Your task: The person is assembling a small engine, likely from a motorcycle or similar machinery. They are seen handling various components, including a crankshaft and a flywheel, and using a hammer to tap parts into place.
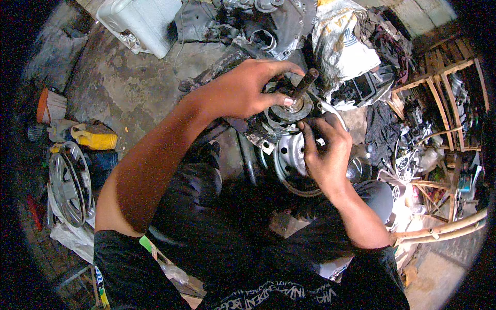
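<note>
My left hand grips the top of a greasy round hub assembly, thumb pressed on its upper ring. A dark splined shaft sticks up out of that hub, just past my fingers. My right hand is closed against the hub's lower right side, fingers pinching something small that I cannot make out. The hub rests on a silver steel wheel rim lying flat between my knees.
A grey engine block and a white plastic container lie ahead. A yellow jerrycan and a wheel cover sit left. Wooden frames, a white sack and tangled scrap fill the right.
</note>
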### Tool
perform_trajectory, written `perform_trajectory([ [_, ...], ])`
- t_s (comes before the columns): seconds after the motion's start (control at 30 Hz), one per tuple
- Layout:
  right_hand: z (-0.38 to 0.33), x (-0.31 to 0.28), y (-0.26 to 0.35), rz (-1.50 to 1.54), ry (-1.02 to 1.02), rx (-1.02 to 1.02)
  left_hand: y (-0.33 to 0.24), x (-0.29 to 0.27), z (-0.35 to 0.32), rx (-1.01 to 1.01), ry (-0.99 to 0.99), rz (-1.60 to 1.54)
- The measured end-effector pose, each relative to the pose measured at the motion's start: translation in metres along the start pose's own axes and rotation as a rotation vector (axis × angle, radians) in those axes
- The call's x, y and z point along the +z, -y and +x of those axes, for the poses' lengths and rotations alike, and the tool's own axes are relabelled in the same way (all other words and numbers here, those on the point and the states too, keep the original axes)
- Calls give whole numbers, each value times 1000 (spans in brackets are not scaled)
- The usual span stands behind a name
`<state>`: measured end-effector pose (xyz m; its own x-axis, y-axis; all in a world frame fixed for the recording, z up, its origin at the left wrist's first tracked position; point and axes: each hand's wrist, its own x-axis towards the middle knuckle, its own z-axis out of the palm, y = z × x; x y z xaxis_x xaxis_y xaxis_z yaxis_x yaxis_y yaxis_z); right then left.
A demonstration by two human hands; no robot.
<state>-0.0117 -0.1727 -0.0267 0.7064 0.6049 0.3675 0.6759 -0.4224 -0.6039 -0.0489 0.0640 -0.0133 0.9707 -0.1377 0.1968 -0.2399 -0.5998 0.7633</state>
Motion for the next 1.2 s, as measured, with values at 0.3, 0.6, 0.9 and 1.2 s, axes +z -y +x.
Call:
perform_trajectory([
  [0.3, 3, -3, 0, 20, 50, -6, 4, 4, -2, 56, -45, -20],
  [0.6, 7, -10, -3, 106, 119, 53, 3, 4, -2, 64, -65, -72],
  [0.9, -3, 2, 1, 33, -48, -64, -2, 0, 0, 4, -19, 25],
  [1.2, 5, -7, 1, 114, 67, 4, 1, 3, -2, 104, -78, 14],
])
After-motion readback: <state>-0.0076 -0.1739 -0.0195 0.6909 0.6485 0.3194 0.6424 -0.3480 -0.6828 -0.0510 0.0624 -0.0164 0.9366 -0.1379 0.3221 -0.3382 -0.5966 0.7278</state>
